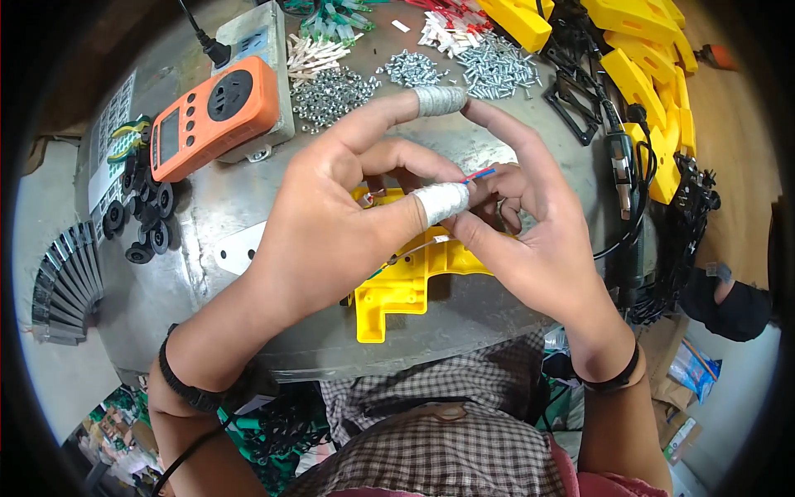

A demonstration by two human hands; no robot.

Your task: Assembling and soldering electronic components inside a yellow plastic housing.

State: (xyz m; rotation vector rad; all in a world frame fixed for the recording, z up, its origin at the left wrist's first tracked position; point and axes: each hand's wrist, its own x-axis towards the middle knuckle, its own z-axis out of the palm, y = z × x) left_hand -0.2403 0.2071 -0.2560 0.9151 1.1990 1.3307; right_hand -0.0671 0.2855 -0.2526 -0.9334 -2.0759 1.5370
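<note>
Over the metal table, my left hand [348, 215] and my right hand [538, 232] meet with their fingertips together. Between them a thin red and blue wire end [480, 175] pokes out, pinched by my left thumb and fingers. White tape wraps the left thumb and index finger. My right thumb and fingers are closed at the same spot, and what lies inside them is mostly hidden. Beneath both hands rests a yellow plastic housing half [389, 302], partly covered, with a thin wire bearing a small white sleeve [441, 238] above it.
An orange socket meter [215, 116] stands at the left, near black round knobs [149, 215]. Piles of screws [497, 66], nuts [331, 98] and white connectors [315, 62] lie at the back. Yellow housings [654, 99] and a black-cabled tool [619, 170] are at the right.
</note>
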